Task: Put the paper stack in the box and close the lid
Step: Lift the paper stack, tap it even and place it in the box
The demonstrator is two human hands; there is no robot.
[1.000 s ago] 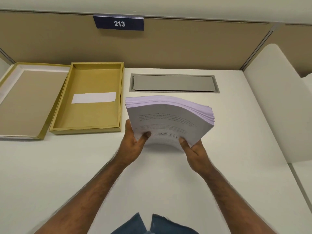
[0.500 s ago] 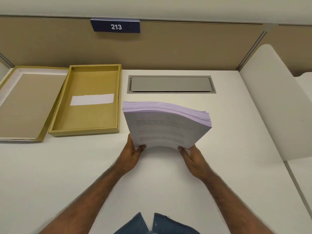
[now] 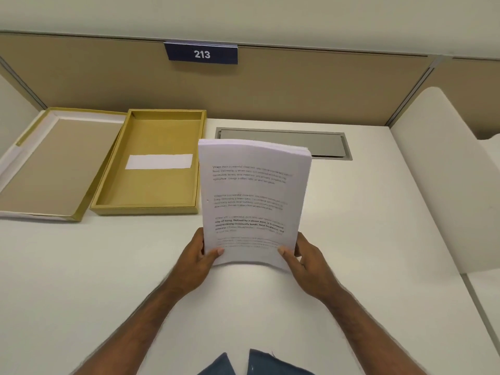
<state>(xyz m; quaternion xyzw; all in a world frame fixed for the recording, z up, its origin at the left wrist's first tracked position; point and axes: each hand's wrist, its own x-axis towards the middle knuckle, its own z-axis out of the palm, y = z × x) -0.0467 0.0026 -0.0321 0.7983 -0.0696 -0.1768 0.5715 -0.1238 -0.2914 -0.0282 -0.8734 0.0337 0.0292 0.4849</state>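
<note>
A thick paper stack [image 3: 251, 196] with printed text stands nearly upright above the white desk, its printed face toward me. My left hand [image 3: 196, 257] grips its lower left corner and my right hand [image 3: 305, 259] grips its lower right corner, thumbs on the front page. To the stack's left lies the open yellow box [image 3: 108, 197], holding only a white label strip [image 3: 159, 161]. The box's lid [image 3: 38, 169] lies inside-up further left, its right edge resting against the box.
A grey cable hatch [image 3: 324, 144] is set into the desk behind the stack. A tan partition with a "213" sign [image 3: 201, 54] closes the back. A white curved divider [image 3: 443, 169] bounds the right side.
The stack has been tipped up from a slanted hold to almost vertical, so its front page now faces me. Both hands keep their grip at its bottom corners.
</note>
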